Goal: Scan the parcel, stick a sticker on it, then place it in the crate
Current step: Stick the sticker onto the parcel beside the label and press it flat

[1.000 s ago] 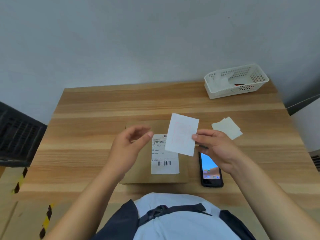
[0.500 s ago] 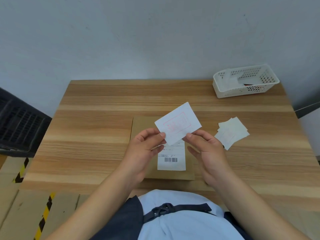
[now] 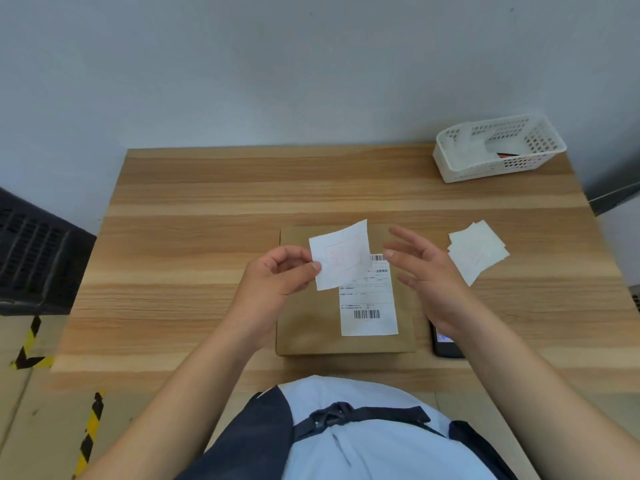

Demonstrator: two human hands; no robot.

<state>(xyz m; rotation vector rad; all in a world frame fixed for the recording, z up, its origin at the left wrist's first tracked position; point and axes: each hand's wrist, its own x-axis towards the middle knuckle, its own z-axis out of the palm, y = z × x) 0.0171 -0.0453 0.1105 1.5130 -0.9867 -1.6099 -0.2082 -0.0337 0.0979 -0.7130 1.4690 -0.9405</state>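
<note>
Lying flat at the table's [image 3: 194, 202] near edge, long axis running away from the person, the parcel [image 3: 311, 323] sits directly beneath the sticker [image 3: 341, 259]. Left hand [image 3: 277, 278] pinches the sticker's left edge between thumb and fingers, nearer the parcel's bare side; right hand [image 3: 424, 271] hovers beside it, fingers spread, holding nothing.

- I look down on a wooden table [image 3: 207, 202] with banded light and dark grain, pushed against a plain pale grey wall [image 3: 277, 64].
- Soft, even light falls across the wall.
- At left, a beige floor [image 3: 20, 410] carries yellow-and-black hazard tape [image 3: 88, 434].
- A dark slatted panel [image 3: 31, 254] stands at the left edge.
</note>
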